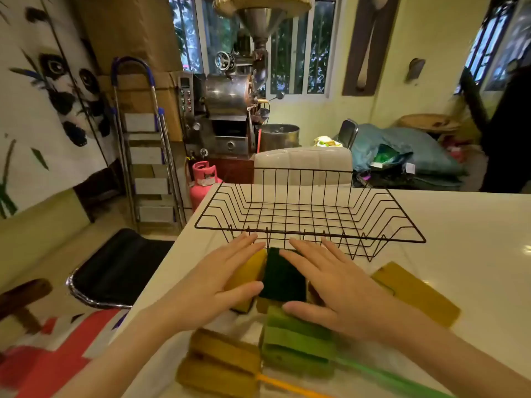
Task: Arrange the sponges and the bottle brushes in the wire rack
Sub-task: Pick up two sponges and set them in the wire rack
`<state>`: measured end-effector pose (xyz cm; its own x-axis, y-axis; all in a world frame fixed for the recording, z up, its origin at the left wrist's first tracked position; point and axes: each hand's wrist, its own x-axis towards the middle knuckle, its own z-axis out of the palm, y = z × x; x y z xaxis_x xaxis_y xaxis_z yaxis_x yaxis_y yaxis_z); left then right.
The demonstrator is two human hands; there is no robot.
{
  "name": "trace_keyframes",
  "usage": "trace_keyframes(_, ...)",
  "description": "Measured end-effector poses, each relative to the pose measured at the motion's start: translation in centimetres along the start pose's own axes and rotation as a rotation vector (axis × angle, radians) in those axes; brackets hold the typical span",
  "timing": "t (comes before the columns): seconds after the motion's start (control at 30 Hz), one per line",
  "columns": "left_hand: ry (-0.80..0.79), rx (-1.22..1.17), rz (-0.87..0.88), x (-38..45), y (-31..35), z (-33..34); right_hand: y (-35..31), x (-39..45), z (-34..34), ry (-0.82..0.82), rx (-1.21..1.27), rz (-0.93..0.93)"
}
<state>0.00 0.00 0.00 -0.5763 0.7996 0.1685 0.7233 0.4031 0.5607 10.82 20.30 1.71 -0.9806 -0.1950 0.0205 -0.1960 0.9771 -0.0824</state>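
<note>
Both hands (275, 285) spread flat over sponges (283, 275), empty wire rack (310, 214) just beyond, bottle brushes (227, 366) nearer

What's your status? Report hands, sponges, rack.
Left hand and right hand open, pressing a sponge stack from both sides. Rack empty, just beyond. Brushes still on table. Nothing blocking.
</note>
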Motion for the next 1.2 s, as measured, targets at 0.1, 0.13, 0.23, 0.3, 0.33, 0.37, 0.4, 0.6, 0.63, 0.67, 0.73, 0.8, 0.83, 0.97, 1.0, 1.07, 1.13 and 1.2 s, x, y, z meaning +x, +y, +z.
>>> trace_keyframes(0.1, -0.037, 0.045, -0.033, 0.1, -0.3, -0.1, -0.2, 0.6, 0.1, -0.039, -0.04, 0.03)
trace_keyframes(0.13, -0.044, 0.057, -0.051, 0.1, -0.6, 0.0, -0.2, 0.8, 0.1, -0.056, -0.049, 0.041)
trace_keyframes(0.23, -0.087, 0.078, -0.077, 0.2, -0.7, 0.3, -0.2, 1.3, 0.1, -0.086, -0.073, 0.051)
trace_keyframes(0.3, -0.096, 0.104, -0.099, 0.3, -0.8, 0.1, 0.1, 1.5, 0.0, -0.088, -0.073, 0.043)
trace_keyframes(0.33, -0.1, 0.118, -0.106, 0.3, -0.8, 0.1, 0.2, 1.7, 0.0, -0.092, -0.074, 0.038)
trace_keyframes(0.37, -0.1, 0.146, -0.112, 0.4, -0.7, 0.0, 0.3, 1.9, 0.0, -0.094, -0.069, 0.035)
trace_keyframes(0.4, -0.101, 0.174, -0.117, 0.5, -0.5, -0.2, 0.4, 2.1, -0.1, -0.102, -0.069, 0.035)
trace_keyframes(0.6, -0.065, 0.296, -0.214, 1.1, 0.6, -0.6, 0.8, 3.2, -0.4, -0.117, 0.02, 0.053)
trace_keyframes(0.63, -0.068, 0.32, -0.241, 1.2, 0.7, -0.7, 0.9, 3.3, -0.4, -0.12, 0.028, 0.053)
trace_keyframes(0.67, -0.072, 0.341, -0.265, 1.3, 0.7, -0.7, 0.9, 3.4, -0.5, -0.124, 0.03, 0.054)
trace_keyframes(0.73, -0.061, 0.344, -0.3, 1.4, 0.9, -0.6, 1.0, 3.6, -0.8, -0.134, 0.04, 0.049)
trace_keyframes(0.8, -0.001, 0.305, -0.308, 1.4, 1.0, -0.5, 1.0, 3.7, -1.0, -0.146, 0.05, 0.043)
trace_keyframes(0.83, 0.043, 0.271, -0.312, 1.3, 1.0, -0.4, 1.0, 3.8, -1.0, -0.147, 0.053, 0.039)
trace_keyframes(0.97, 0.183, -0.106, -0.419, 0.7, 0.7, -1.4, 1.3, 3.7, -1.0, -0.14, 0.097, 0.021)
trace_keyframes(1.0, 0.211, -0.247, -0.457, 0.5, 0.5, -1.8, 1.3, 3.7, -1.0, -0.137, 0.106, 0.015)
trace_keyframes(1.07, 0.259, -0.534, -0.582, 0.2, 0.1, -2.6, 1.4, 3.7, -1.0, -0.135, 0.112, 0.004)
trace_keyframes(1.13, 0.261, -0.83, -0.755, -0.1, -0.4, -2.9, 1.5, 3.8, -1.1, -0.138, 0.116, 0.0)
trace_keyframes(1.2, 0.232, -1.098, -0.839, -0.6, -1.1, -2.5, 1.5, 3.9, -1.0, -0.138, 0.12, -0.006)
